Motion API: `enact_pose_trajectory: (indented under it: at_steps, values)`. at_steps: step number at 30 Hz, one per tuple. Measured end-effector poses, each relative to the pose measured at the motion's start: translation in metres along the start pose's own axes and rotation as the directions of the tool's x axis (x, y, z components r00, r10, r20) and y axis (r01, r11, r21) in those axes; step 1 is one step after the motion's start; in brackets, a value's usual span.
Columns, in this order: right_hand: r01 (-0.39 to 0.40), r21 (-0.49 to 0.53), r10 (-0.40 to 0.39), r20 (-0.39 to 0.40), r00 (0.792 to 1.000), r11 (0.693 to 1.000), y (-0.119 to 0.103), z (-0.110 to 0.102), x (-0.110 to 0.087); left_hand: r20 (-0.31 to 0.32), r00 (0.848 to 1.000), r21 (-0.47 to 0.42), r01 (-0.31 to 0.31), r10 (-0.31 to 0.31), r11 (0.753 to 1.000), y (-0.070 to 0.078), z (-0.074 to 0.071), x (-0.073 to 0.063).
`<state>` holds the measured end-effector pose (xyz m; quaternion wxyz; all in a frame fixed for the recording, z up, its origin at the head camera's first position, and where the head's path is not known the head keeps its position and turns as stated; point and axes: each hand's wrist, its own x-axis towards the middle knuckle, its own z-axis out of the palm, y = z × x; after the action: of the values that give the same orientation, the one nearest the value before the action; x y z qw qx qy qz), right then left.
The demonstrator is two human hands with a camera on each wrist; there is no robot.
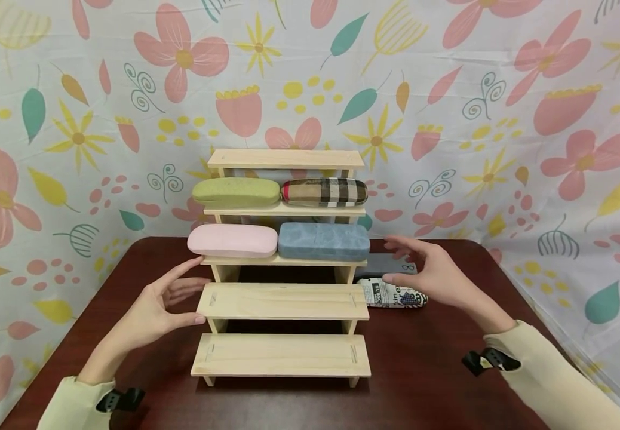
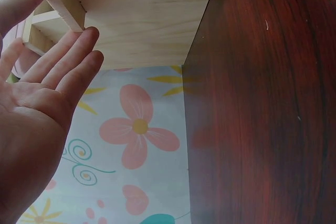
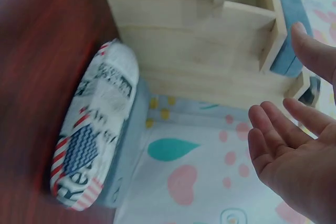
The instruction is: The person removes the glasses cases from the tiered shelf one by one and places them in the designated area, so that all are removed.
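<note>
A wooden stepped rack (image 1: 284, 301) stands on the table. A pink glasses case (image 1: 232, 240) and a blue glasses case (image 1: 324, 241) lie side by side on its middle tier. On the tier above are a green glasses case (image 1: 236, 192) and a plaid glasses case (image 1: 324, 192). My left hand (image 1: 151, 304) is at the rack's left side, fingers extended, fingertips right at the tier edges. My right hand (image 1: 439, 276), fingers spread and holding nothing, is beside the blue case's right end. Behind it a newsprint-patterned glasses case (image 3: 94, 129) and a grey-blue case (image 3: 127, 145) lie on the table.
The dark red-brown table (image 1: 423, 370) runs along both sides of the rack. A floral cloth (image 1: 310, 71) hangs behind it. The top tier (image 1: 285, 158) and the two lowest tiers of the rack show bare wood.
</note>
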<state>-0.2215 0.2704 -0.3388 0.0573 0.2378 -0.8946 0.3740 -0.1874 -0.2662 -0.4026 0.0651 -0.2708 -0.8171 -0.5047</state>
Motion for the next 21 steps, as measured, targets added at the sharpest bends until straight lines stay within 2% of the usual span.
enact_pose_trajectory:
  at_steps: [12, 21]
  values:
    - [-0.026, 0.058, 0.023, 0.041, 0.999, 0.998, -0.011, 0.006, 0.024, 0.004, 1.000, -0.003, 0.003, -0.003, 1.000, 0.000, 0.000, 0.001]
    - [-0.026, 0.165, 0.016, 0.065, 0.998, 0.986, -0.011, 0.010, 0.036, 0.006, 1.000, -0.002, 0.003, -0.003, 1.000, -0.001, -0.001, 0.000]
